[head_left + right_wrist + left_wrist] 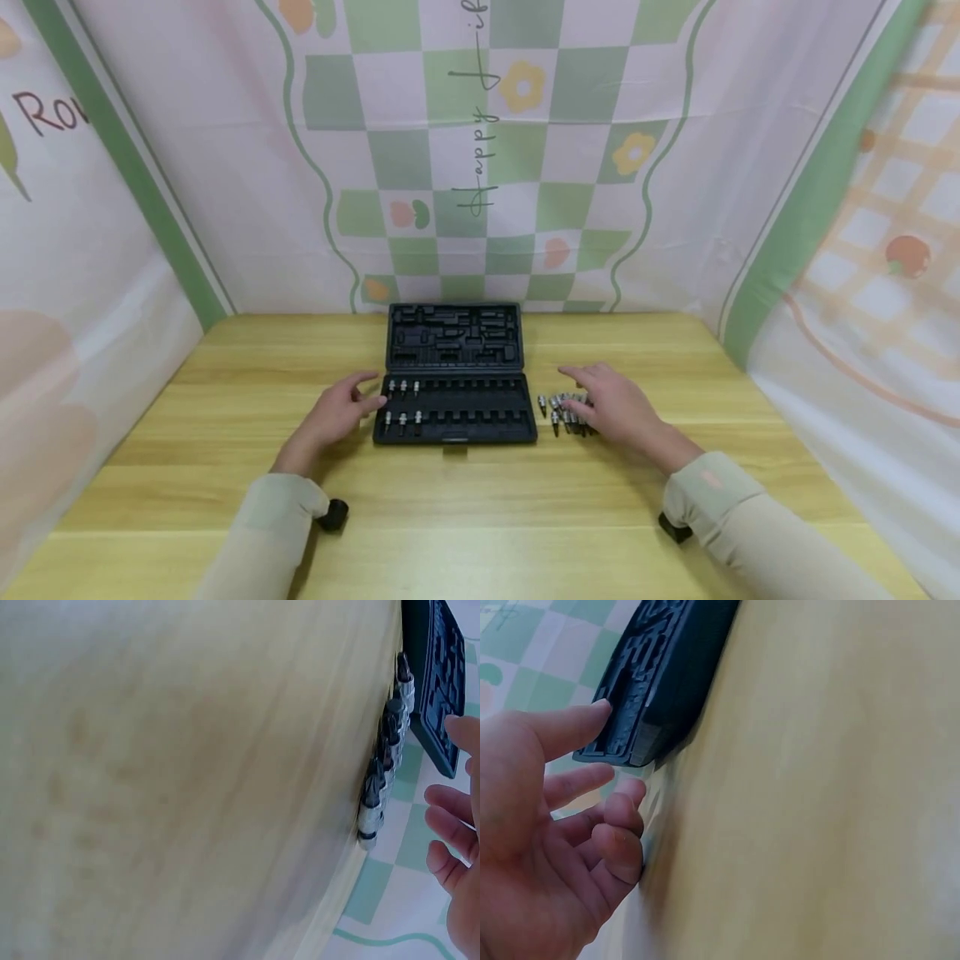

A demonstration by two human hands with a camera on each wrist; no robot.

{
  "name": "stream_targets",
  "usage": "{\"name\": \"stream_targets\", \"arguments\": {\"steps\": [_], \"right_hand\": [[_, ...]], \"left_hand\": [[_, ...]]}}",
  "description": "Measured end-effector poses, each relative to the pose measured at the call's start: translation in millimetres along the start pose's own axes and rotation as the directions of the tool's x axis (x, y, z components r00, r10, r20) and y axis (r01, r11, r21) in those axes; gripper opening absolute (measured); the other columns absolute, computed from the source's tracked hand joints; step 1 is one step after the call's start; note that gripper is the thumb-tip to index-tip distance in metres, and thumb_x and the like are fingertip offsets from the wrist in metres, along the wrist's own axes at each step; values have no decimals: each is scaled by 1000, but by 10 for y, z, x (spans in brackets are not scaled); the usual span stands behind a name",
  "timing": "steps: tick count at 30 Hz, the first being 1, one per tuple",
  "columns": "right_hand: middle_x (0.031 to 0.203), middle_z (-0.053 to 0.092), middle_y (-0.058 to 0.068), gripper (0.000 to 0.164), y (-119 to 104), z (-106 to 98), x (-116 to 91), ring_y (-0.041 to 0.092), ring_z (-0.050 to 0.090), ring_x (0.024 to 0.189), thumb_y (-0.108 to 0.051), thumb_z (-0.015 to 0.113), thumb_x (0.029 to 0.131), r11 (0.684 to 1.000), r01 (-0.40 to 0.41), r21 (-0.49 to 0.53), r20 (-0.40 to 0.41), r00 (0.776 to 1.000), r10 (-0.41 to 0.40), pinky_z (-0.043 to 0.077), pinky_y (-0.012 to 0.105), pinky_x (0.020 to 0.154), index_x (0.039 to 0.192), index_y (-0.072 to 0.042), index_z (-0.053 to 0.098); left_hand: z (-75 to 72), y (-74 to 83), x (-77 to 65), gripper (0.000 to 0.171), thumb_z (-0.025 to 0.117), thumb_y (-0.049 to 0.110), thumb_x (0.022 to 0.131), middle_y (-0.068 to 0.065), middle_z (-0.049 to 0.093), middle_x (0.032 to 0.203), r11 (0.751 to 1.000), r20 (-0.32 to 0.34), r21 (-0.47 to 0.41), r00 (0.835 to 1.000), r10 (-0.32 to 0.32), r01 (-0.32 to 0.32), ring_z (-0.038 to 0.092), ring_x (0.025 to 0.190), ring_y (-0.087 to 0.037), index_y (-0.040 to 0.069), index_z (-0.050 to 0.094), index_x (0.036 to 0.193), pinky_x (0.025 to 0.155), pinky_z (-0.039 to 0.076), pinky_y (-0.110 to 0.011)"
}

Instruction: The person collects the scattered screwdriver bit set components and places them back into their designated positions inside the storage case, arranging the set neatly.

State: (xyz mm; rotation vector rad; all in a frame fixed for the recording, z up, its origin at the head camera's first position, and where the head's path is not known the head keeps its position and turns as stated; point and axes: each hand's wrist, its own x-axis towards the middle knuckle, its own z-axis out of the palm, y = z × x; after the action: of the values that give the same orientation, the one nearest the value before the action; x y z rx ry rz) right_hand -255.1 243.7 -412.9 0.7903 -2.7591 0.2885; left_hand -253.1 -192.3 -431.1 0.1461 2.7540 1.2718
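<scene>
An opened black tool case (pixel 455 440) lies on the table, its moulded lid (pixel 454 335) leaning back. Several silver-and-black bit sockets (pixel 402 419) stand in two rows of slots at its left end. My left hand (pixel 337 410) is at the case's left edge, fingers loosely bent around nothing; in the left wrist view its thumb (pixel 574 729) overlaps the case. Over a loose pile of bit sockets (pixel 556 419) right of the case hovers my right hand (pixel 611 402). Its fingers are spread and hold nothing that I can see. Part of the pile is hidden beneath it.
The case and pile share a light wooden table (pixel 465 517). A checked cloth (pixel 480 150) hangs behind the table's far edge, with printed cloths on both sides. Dark wrist devices (pixel 333 515) are at both cuffs.
</scene>
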Motion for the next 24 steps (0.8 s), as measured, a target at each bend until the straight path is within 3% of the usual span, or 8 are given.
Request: {"name": "stream_targets", "arguments": {"steps": [9, 16, 21, 24], "right_hand": [[105, 66, 11, 54, 90, -10, -15, 24, 59, 92, -33, 69, 91, 998, -62, 3, -18, 998, 62, 52, 45, 73, 137, -8, 55], [90, 62, 3, 53, 131, -8, -26, 20, 56, 82, -28, 71, 90, 990, -132, 44, 9, 991, 132, 51, 40, 68, 136, -7, 55], [77, 59, -2, 49, 177, -15, -8, 13, 53, 64, -24, 70, 90, 950, -273, 152, 59, 962, 267, 47, 34, 58, 134, -5, 56], [75, 60, -1, 46, 203, -21, 0, 14, 54, 61, -23, 68, 92, 928, -323, 187, 79, 946, 313, 46, 34, 57, 132, -3, 57]], "left_hand": [[-3, -2, -35, 55, 62, 23, 97, -14, 53, 88, 980, 83, -196, 997, -11, 28, 48, 54, -18, 13, 41, 147, 46, 41, -29], [-8, -37, -13, 53, 65, 18, 95, -13, 55, 82, 984, 91, -176, 996, 6, 10, 49, 51, -18, 12, 47, 144, 44, 41, -29], [-16, -48, 5, 53, 67, 14, 93, -12, 58, 83, 989, 104, -151, 995, 5, 11, 50, 51, -19, 13, 50, 142, 44, 41, -30], [-25, -58, -1, 53, 67, 13, 92, -12, 59, 85, 988, 111, -153, 994, 11, 7, 51, 52, -19, 12, 50, 142, 45, 41, -31]]}}
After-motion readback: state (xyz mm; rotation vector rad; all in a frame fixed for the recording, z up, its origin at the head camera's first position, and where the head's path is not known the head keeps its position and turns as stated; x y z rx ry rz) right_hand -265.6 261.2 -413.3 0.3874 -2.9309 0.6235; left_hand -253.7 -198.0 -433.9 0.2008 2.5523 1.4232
